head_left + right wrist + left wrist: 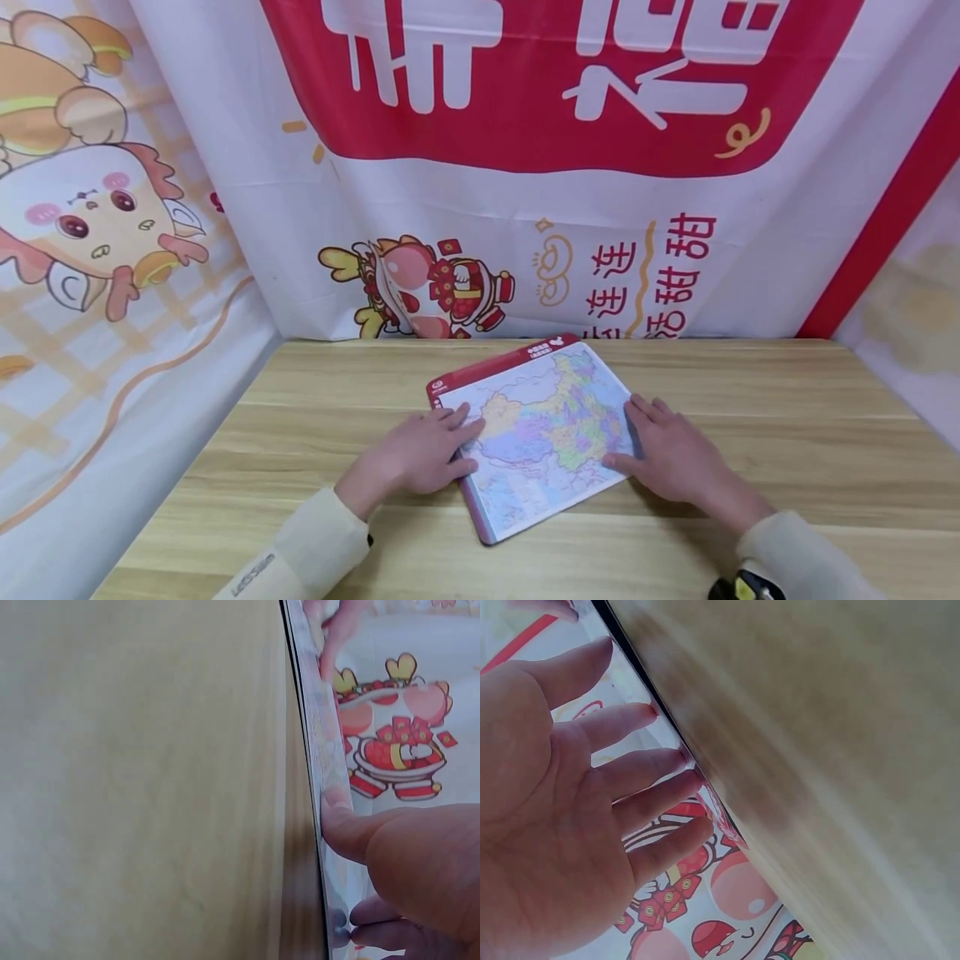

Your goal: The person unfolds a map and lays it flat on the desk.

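A map board [540, 425] with rounded corners, a red band along its far edge and a colored map of China lies tilted on the wooden table. On its left edge rests my left hand [423, 454], fingers straight and thumb spread. The left wrist view shows that hand's palm [547, 795] and fingertips touching the board's surface. My right hand [675, 458] is at the right edge, its thumb and fingertips on the board. In the right wrist view the right thumb [349, 829] presses the surface, and other fingertips touch it lower down.
The wooden table [300, 467] runs around the board. Behind it hangs a white and red printed cloth [480, 208], with another patterned cloth [112, 350] on the left side. Something black and yellow [746, 587] shows near the right cuff.
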A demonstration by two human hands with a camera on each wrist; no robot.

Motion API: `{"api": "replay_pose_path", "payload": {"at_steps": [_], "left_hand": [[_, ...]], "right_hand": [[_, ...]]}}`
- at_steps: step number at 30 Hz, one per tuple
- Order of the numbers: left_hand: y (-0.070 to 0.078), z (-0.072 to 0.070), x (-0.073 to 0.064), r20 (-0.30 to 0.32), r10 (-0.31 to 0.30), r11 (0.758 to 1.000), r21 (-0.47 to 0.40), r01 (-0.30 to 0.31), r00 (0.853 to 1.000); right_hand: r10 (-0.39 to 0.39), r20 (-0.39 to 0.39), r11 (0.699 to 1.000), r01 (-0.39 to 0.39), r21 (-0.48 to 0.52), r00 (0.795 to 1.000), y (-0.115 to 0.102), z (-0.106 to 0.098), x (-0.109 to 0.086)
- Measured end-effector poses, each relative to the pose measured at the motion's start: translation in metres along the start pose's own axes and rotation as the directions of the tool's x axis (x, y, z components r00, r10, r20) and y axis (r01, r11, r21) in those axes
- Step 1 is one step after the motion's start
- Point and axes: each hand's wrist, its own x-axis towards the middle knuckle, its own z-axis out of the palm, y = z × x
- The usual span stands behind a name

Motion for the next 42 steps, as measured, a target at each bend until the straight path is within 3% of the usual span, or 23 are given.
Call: {"api": "replay_pose_path", "payload": {"at_steps": [6,12,24,29,35,42], "left_hand": [[0.004,0.001,-0.007,-0.011,0.032,0.999,0.017,-0.031,0.999],[0.004,-0.004,-0.006,-0.04,0.046,0.999,0.016,-0.045,0.998],[-0.001,-0.021,0.038,-0.021,0.056,0.997,-0.058,-0.057,0.998],[-0.003,-0.02,0.045,0.042,0.029,0.997,-0.078,-0.026,0.999],[-0.001,-0.013,0.036,0.061,0.023,1.0,-0.021,-0.022,0.998],[0.005,-0.007,0.012,0.049,0.053,0.998,0.023,-0.054,0.997]], "right_hand": [[-0.011,-0.043,1.0,0.009,-0.028,0.999,0.008,-0.003,0.005],[-0.017,-0.047,0.999,0.015,-0.033,0.999,0.001,-0.002,0.002],[-0.049,0.011,0.998,0.048,0.031,0.999,-0.044,0.007,-0.022],[-0.051,0.013,0.998,0.05,0.034,0.999,-0.053,0.009,-0.026],[-0.067,0.004,0.998,0.067,0.008,0.998,-0.043,0.009,-0.023],[-0.142,0.041,0.99,0.141,0.03,0.989,-0.015,0.002,-0.008]]}}
